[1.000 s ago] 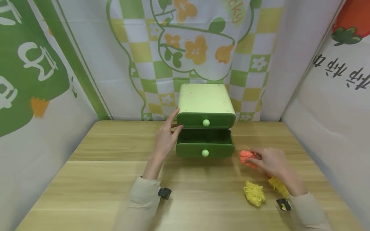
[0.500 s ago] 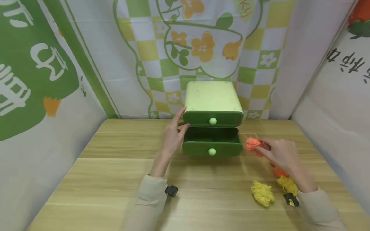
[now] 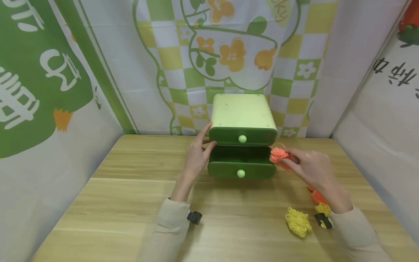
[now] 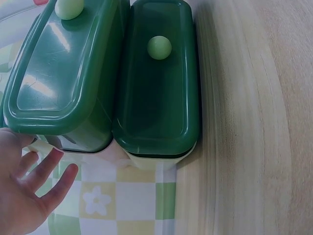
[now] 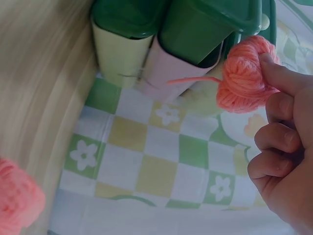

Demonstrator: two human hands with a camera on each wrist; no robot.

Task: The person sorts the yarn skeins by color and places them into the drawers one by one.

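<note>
A small chest of drawers (image 3: 242, 111) with a pale green top stands at the table's back. Its upper drawer (image 3: 226, 136) is closed, and a drawer (image 3: 226, 170) below is pulled out, with no contents visible. Both wrist views show another closed drawer (image 4: 157, 93) beneath that one. My left hand (image 3: 195, 156) rests against the chest's left side, fingers extended. Between thumb and fingers, my right hand (image 3: 314, 169) pinches a coral yarn ball (image 3: 279, 155) at the pulled-out drawer's right edge. A loose strand (image 5: 195, 79) trails from the ball.
On the table (image 3: 147, 203) at right lie a yellow yarn ball (image 3: 298, 222), another yellow one (image 3: 323, 209) partly hidden by my right wrist, and an orange-red one (image 3: 317, 196). A patterned cloth (image 3: 163, 65) hangs behind the chest, with printed walls on both sides.
My right hand has lifted the coral yarn ball up and left, from beside the drawer's front to its right edge. The left hand stays on the chest; the head view has shifted slightly.
</note>
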